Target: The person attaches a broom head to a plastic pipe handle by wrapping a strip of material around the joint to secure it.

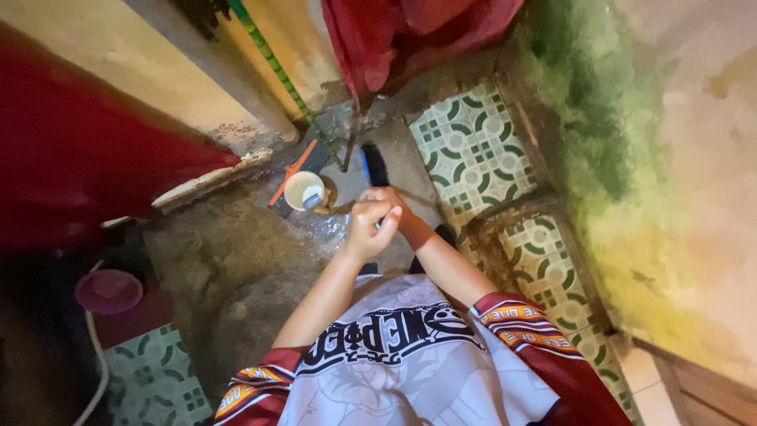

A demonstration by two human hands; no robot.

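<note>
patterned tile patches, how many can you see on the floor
3: one patterned tile patch beyond the hands, one along the right wall, one at lower left. More may be hidden under the person.

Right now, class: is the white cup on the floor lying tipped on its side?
No: the white cup stands upright on the wet floor, its round mouth facing up.

You see: cup (303, 189) cream | floor tiles (473, 150) green-white, circle pattern | bowl (109, 290) pink | cloth (410, 31) red | your shirt (394, 371) white, red-sleeved

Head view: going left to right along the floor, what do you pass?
Pink bowl → orange stick → white cup → the person's clasped hands, left hand by right hand → green patterned tiles → mossy wall.
</note>
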